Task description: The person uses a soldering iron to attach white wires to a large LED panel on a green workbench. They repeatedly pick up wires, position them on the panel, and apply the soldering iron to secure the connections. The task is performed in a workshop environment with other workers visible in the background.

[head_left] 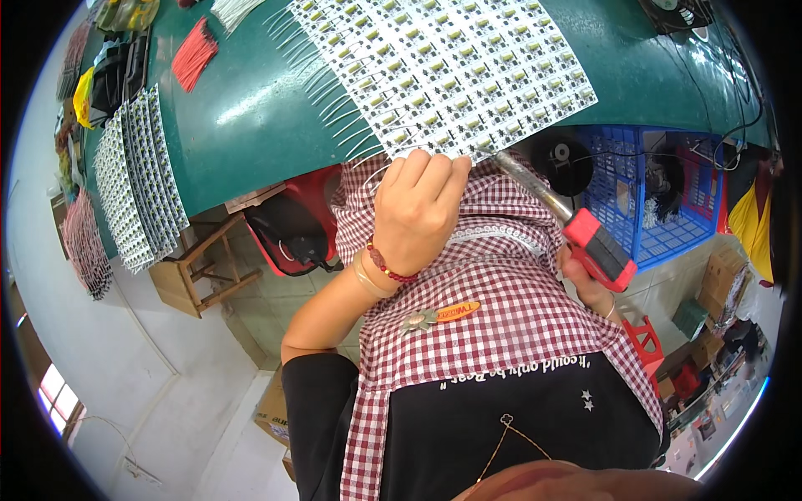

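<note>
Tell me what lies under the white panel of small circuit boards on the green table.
The white panel of small circuit boards rests on the green table; thin white wires stick out from beneath its left edge. How far they run underneath is hidden.

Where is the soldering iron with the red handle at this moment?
In the head view, the soldering iron is at centre right, held in the right hand, its tip by the circuit-board panel, before the blue crate.
</note>
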A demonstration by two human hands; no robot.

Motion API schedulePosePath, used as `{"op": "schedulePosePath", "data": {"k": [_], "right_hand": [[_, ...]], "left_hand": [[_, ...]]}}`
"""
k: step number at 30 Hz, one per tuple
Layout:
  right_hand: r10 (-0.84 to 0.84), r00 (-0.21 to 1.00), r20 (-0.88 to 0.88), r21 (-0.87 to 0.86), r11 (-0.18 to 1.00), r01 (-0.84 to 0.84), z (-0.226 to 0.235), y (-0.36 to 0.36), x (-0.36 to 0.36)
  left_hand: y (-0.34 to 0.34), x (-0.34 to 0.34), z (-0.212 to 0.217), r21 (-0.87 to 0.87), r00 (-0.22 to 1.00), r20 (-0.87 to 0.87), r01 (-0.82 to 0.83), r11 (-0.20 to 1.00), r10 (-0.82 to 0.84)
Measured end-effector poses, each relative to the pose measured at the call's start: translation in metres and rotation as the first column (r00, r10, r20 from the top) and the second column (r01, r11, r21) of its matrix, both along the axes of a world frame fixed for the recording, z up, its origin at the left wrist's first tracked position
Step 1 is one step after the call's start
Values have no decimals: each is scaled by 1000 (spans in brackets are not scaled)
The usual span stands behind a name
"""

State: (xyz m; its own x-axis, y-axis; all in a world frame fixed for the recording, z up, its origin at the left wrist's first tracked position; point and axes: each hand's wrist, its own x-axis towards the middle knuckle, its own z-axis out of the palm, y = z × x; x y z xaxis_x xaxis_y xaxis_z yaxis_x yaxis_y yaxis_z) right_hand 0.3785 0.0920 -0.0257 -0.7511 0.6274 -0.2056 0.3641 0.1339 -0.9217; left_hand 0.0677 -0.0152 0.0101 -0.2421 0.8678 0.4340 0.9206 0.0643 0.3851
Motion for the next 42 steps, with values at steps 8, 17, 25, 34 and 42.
{"op": "schedulePosePath", "data": {"k": [8,17,25,34,42], "right_hand": [[5,1000,-7,-28,1000,-5,-8,-5,17],[-227,928,-296,-115,973,202,33,15,-37],[-457,801,-386,-501,833,234,38,23,-38],[-490,708,-509,-468,847,250,47,35,-36],[-603,540,-587,-396,796,458,61,61,-32]], "left_hand": [[0,-1,3,-34,999,-19,35,999,-36],[0,8,1,-72,997,-74,8,997,-13],[-5,12,6,-88,987,-158,-19,996,5],[-7,10,8,-103,993,-118,7,995,-19],[-30,5,31,-71,997,-77,-17,997,12]]}}
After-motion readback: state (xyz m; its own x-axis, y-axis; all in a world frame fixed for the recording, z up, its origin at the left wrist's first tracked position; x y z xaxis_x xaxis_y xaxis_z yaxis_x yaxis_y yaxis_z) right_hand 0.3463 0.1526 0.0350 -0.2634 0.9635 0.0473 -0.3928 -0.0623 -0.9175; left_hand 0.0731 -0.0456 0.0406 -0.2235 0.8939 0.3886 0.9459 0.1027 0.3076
